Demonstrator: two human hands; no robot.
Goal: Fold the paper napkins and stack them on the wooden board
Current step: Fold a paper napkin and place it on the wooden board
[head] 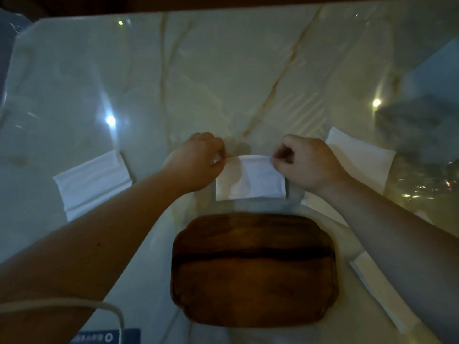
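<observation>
A white paper napkin (pixel 250 180) lies on the marble table just beyond the wooden board (pixel 253 269). My left hand (pixel 196 162) pinches its far left corner and my right hand (pixel 308 162) pinches its far right corner, with the far edge lifted and curling toward me. The dark brown board sits near me with nothing on it. Another white napkin (pixel 92 182) lies flat to the left. A third napkin (pixel 360 157) lies to the right, partly behind my right wrist.
The glossy marble table (pixel 223 70) stretches far ahead with light reflections. A white strip of paper (pixel 380 289) lies right of the board under my right forearm. A white cord (pixel 74 306) and a blue label (pixel 109 337) sit at the bottom left.
</observation>
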